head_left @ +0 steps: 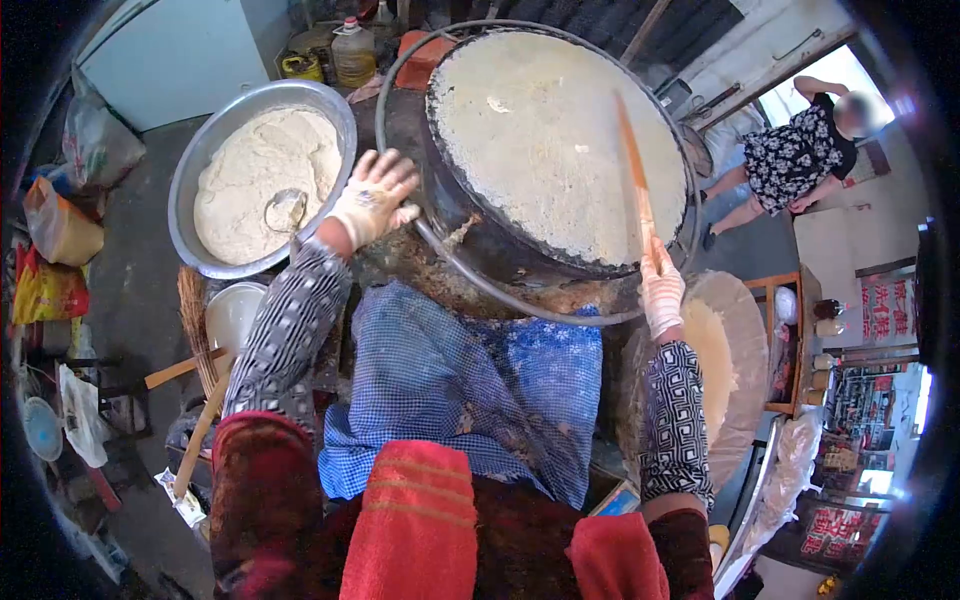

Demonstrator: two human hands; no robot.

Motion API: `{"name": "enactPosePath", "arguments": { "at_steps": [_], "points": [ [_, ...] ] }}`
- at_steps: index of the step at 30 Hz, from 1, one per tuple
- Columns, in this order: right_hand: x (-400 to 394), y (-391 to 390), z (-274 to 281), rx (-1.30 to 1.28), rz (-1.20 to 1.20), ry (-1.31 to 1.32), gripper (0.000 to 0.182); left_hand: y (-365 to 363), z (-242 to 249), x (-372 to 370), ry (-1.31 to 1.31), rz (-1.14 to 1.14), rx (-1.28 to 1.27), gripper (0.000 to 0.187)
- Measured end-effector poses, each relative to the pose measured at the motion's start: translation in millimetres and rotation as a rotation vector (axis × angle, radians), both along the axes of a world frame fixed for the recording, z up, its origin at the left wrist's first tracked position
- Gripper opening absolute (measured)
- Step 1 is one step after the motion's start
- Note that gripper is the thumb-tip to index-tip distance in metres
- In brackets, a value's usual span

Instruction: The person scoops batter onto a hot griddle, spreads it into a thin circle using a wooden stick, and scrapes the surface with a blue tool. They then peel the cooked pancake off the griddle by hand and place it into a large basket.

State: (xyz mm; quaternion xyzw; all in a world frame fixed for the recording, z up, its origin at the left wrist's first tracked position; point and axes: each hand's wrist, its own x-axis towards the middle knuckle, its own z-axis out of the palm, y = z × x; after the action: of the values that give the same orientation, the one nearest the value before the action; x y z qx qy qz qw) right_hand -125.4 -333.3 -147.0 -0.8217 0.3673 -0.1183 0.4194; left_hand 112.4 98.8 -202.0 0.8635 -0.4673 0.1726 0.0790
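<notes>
My right hand (661, 290), in a white glove, is closed on the handle of a long wooden spatula (637, 165). The spatula's blade reaches over the right side of a big round griddle (440, 130), which carries a thin pale layer of batter (560, 140). My left hand (376, 198), in a white fingerless glove, has its fingers spread and holds nothing. It is between the griddle's outer metal ring (381, 110) and a large metal basin (183, 180). Thick pale batter (265, 180) fills much of the basin, with a ladle (285, 210) resting in it.
Below the basin are a straw brush (193, 320) and a white bowl (238, 315). A blue checked cloth (410, 370) lies in front of me. Right of it sits a round pale stack (735, 340) under plastic. Another person (795, 150) stands at the right. Oil jugs (353, 55) stand behind.
</notes>
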Motion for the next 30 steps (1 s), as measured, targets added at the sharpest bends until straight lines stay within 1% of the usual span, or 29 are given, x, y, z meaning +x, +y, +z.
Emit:
{"name": "enactPosePath", "arguments": {
  "at_steps": [1, 2, 3, 5, 6, 7, 8, 9, 10, 11, 12, 13, 14, 16, 17, 18, 19, 20, 21, 22, 23, 24, 25, 26, 28, 29, 30],
  "points": [
    [-0.5, 16.1, 9.3, 0.175, -0.088, -0.037, 0.046, -8.7, -6.5, 3.8, 0.107, -0.037, 0.076, 0.044],
    [-1.8, 28.5, 16.0, 0.351, -0.176, -0.074, 0.047, -14.9, -11.7, 9.4, 0.155, -0.051, 0.214, 0.037],
    [-9.5, 26.8, 0.6, 0.497, -0.102, -0.109, 0.045, -18.7, -9.8, 5.5, 0.191, -0.054, 0.224, 0.035],
    [-13.0, 50.3, -20.0, 0.554, -0.025, -0.144, 0.045, -24.9, -8.6, -6.5, 0.226, -0.049, 0.246, 0.032],
    [-8.1, 78.5, -2.6, 0.578, -0.005, -0.080, 0.045, -28.1, -9.7, -16.5, 0.232, -0.041, 0.256, 0.031],
    [-7.8, 92.4, -11.3, 0.637, 0.128, -0.112, 0.045, -31.3, -14.9, -24.8, 0.238, -0.053, 0.200, 0.032],
    [0.5, 114.1, -11.8, 0.623, 0.093, -0.029, 0.045, -36.6, -8.4, -38.6, 0.217, -0.035, 0.195, 0.033],
    [6.6, 134.8, -9.8, 0.637, 0.116, -0.028, 0.043, -43.1, -11.4, -51.1, 0.226, -0.023, 0.165, 0.033],
    [14.9, 146.6, -25.7, 0.698, 0.135, -0.050, 0.040, -50.1, -15.8, -63.9, 0.235, -0.009, 0.134, 0.033],
    [22.5, 163.5, -34.5, 0.674, 0.186, -0.057, 0.045, -59.1, -15.1, -78.3, 0.247, 0.028, 0.160, 0.033],
    [28.0, 181.2, -29.2, 0.640, 0.203, -0.002, 0.039, -68.7, -16.4, -95.5, 0.235, 0.055, 0.068, 0.031],
    [31.7, 198.1, -20.9, 0.630, 0.225, 0.030, 0.044, -79.5, -14.6, -111.1, 0.274, 0.077, 0.078, 0.030],
    [34.1, 209.6, -16.5, 0.677, 0.227, 0.037, 0.043, -90.2, -13.2, -124.4, 0.311, 0.101, 0.087, 0.030],
    [33.3, 219.5, -16.8, 0.713, 0.253, -0.050, 0.042, -107.0, -32.0, -149.2, 0.217, 0.010, -0.225, 0.029],
    [28.3, 215.7, -25.8, 0.728, 0.258, -0.162, 0.042, -113.9, -37.8, -155.6, 0.279, -0.032, -0.101, 0.029],
    [19.3, 205.3, -29.4, 0.831, 0.211, -0.265, 0.043, -117.7, -18.7, -160.8, 0.247, -0.112, 0.072, 0.033],
    [17.5, 191.1, -55.2, 0.447, 0.351, -0.632, 0.038, -120.9, -15.5, -163.1, 0.274, -0.117, 0.023, 0.036],
    [15.2, 154.6, -61.8, -0.544, 0.396, -0.497, 0.032, -121.1, -14.8, -160.2, 0.299, -0.107, -0.017, 0.039],
    [-1.2, 116.3, -83.9, -0.916, 0.510, -0.111, 0.030, -124.7, -11.7, -149.4, 0.226, -0.072, -0.049, 0.041],
    [-23.7, 114.4, -43.8, -1.147, 0.550, 0.158, 0.031, -109.3, -14.7, -141.6, 0.160, -0.029, -0.052, 0.042],
    [-42.4, 105.8, -31.7, -0.908, 0.531, 0.293, 0.036, -86.6, -17.5, -141.0, 0.229, 0.012, -0.002, 0.049],
    [-40.5, 80.1, -20.7, -0.730, 0.453, 0.402, 0.042, -90.5, -10.9, -121.1, 0.240, 0.018, -0.006, 0.056],
    [-39.8, 54.7, -21.0, -0.758, 0.386, 0.424, 0.042, -87.3, -7.2, -110.6, 0.247, 0.069, 0.108, 0.063],
    [-51.3, 35.3, -26.0, -0.776, 0.319, 0.474, 0.042, -82.8, -13.9, -99.7, 0.254, 0.046, 0.097, 0.069],
    [-53.6, 1.2, -35.4, -0.754, 0.170, 0.580, 0.044, -79.9, -20.1, -88.6, 0.220, 0.029, 0.080, 0.072],
    [-51.9, -5.7, -38.8, -0.662, 0.144, 0.469, 0.045, -88.1, -14.6, -87.3, 0.295, 0.032, 0.178, 0.072],
    [-36.7, 14.9, -47.4, -0.575, 0.087, 0.302, 0.045, -75.8, -12.1, -83.5, 0.381, 0.045, 0.276, 0.072]
  ]
}}
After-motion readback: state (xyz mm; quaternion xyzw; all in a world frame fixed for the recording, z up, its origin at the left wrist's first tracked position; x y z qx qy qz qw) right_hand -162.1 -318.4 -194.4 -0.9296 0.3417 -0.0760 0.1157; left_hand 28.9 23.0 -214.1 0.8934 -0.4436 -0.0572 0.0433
